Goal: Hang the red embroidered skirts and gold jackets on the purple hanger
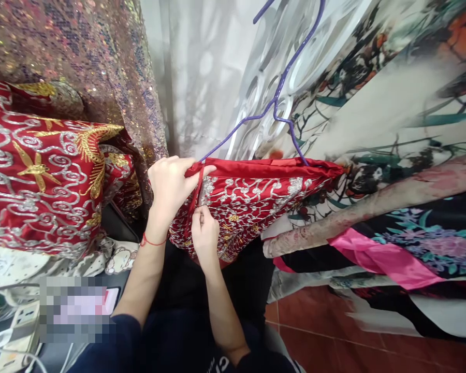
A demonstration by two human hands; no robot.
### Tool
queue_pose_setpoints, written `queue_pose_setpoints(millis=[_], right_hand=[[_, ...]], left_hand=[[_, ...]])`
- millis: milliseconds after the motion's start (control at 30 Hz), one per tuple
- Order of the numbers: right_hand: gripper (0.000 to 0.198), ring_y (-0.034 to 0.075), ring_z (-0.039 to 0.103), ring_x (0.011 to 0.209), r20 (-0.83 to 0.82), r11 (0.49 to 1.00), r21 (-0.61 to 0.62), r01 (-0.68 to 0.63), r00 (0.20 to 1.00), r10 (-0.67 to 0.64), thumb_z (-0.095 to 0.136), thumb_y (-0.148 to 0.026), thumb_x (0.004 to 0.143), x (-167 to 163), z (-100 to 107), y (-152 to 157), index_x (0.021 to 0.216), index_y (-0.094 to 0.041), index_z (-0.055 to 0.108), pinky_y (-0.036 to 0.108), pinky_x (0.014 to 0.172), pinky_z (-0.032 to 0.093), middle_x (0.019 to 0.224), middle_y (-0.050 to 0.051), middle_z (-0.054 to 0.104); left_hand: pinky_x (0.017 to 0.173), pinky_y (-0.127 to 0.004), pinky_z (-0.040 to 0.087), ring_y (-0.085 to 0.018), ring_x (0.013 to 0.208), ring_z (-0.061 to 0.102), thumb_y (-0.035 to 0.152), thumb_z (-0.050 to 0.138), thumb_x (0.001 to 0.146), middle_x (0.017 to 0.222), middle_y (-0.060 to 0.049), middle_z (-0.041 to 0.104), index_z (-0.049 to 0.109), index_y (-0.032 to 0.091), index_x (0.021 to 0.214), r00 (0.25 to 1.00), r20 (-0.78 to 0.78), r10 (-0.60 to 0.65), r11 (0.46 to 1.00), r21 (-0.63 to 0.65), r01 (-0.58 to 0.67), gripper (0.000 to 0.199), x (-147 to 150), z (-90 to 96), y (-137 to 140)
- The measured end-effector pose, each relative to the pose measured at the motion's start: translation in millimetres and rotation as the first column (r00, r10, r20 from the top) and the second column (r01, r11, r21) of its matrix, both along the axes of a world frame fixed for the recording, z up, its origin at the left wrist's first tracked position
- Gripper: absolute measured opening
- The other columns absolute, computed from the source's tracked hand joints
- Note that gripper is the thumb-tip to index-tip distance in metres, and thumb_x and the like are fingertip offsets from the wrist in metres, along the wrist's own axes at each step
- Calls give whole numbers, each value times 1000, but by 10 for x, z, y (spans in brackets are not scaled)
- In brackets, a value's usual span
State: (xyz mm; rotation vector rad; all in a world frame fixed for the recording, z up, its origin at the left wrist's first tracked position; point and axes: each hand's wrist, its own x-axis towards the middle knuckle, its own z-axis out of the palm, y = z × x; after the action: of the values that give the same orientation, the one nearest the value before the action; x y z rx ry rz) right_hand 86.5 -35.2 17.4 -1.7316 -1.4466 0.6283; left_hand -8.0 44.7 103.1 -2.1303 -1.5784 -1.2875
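A red skirt [243,199] with silver and gold embroidery hangs from a purple wire hanger [252,118], its plain red waistband uppermost. My left hand [173,184], with a red string on its wrist, is closed on the left end of the waistband. Its thumb lies along the front, where a thin red ribbon crosses. Just below, my right hand [205,230] pinches at the skirt's left opening edge, its fingers curled. Exactly what lies between those fingertips is hidden. The lower part of the skirt drops in front of my dark clothes.
Left, a red embroidered garment [50,181] lies on a dark table beside a sequined cloth [101,46]. A power strip [23,326] with cables is nearer. Right, a floral cloth [392,98], a cloth roll [357,212] and a pink band [384,259] stand above red floor tiles [314,331].
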Motion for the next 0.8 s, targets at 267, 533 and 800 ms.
queue_pose_setpoints(millis=[267,533,800], right_hand=[[30,14,51,52,-32,984,-170,-52,998,47,41,-30,97,120,-436,102,74,-24,59,23,55,38,54,-5,54],[24,13,50,50,-7,972,-209,-112,994,113,52,-24,93,239,-383,-20,69,-23,57,22,55,38,53,-6,53],[17,22,63,107,219,752,649,-115,975,-39,50,-32,98,835,793,-99,96,-22,64,39,94,50,108,11,65]], left_hand=[[59,-32,23,-18,58,52,82,43,88,55,-4,55,65,21,62,1000,2,26,999,-19,-26,71,6,-21,32],[60,-32,24,-18,57,51,80,46,89,55,-4,53,62,20,58,1000,14,10,1000,-12,-10,69,3,-2,13],[61,-32,27,-17,59,51,74,48,92,55,-4,55,60,20,57,1000,4,-14,1000,15,14,65,-47,14,14]])
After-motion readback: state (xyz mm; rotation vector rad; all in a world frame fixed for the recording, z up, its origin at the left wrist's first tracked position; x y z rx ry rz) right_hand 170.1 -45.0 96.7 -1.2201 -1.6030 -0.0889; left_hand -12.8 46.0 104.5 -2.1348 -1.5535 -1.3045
